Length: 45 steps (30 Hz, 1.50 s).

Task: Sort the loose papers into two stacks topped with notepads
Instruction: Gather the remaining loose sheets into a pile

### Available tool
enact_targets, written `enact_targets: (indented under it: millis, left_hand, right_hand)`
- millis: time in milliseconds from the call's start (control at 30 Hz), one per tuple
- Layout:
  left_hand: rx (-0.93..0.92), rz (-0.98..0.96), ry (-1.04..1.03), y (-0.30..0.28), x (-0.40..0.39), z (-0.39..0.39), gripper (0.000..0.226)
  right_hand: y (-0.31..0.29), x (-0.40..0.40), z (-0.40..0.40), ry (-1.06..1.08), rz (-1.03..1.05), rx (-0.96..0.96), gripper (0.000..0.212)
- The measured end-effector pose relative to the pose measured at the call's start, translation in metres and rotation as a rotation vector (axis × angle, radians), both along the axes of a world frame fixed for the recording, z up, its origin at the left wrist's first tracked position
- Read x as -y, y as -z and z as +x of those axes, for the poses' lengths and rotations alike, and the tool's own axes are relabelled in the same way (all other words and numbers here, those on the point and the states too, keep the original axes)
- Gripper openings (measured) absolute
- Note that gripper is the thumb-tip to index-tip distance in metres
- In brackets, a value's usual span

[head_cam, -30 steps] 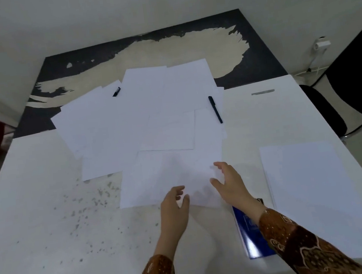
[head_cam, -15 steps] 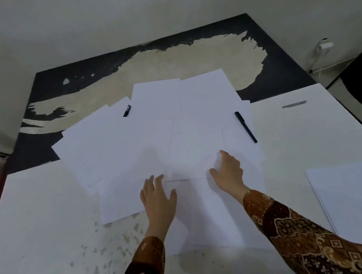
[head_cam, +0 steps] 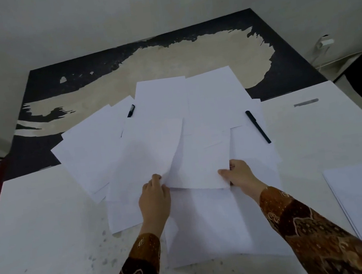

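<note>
The left hand [head_cam: 154,197] and right hand [head_cam: 241,176] pinch opposite near corners of one sheet [head_cam: 198,164], lifted above the loose papers [head_cam: 98,145] spread just left of the black pen [head_cam: 258,130].

Both arms are reaching forward over the sheet [head_cam: 200,168], each in a brown patterned sleeve [head_cam: 322,240]. The left hand [head_cam: 154,197] is lying at the sheet's near left corner, back upward, its fingers curling at the paper's edge and lifting it slightly. The right hand [head_cam: 241,175] is lying at the sheet's near right corner, its thumb [head_cam: 224,173] pressing on top of the paper while its fingers are tucking beneath the edge, pinching it. The two hands are sitting well apart, one at each near corner of the sheet
</note>
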<state>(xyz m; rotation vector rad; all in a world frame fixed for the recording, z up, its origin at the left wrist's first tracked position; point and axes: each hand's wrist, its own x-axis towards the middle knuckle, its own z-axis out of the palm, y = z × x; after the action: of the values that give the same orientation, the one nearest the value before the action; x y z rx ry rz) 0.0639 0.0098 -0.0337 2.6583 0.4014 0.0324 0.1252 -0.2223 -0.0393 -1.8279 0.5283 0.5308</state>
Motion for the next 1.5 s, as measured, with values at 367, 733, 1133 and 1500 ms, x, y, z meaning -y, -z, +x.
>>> enact_targets:
  millis: [367, 733, 1133, 1500]
  left_hand:
    - [0.075, -0.136, 0.482, -0.002, 0.060, -0.096, 0.046]
    - [-0.009, -0.556, -0.224, -0.029, 0.048, -0.114, 0.060]
    - [-0.008, -1.032, -0.634, -0.042, -0.014, -0.096, 0.033]
    - [0.121, -0.979, -0.761, -0.041, -0.039, -0.010, 0.039]
  right_hand:
    - [-0.011, 0.010, -0.096, -0.076, 0.311, -0.058, 0.018]
    - [-0.028, 0.028, -0.119, -0.066, 0.212, 0.032, 0.024]
    - [-0.032, -0.005, -0.107, -0.463, 0.211, 0.092, 0.018]
    - [-0.020, -0.034, 0.056, -0.483, -0.341, 0.517, 0.026]
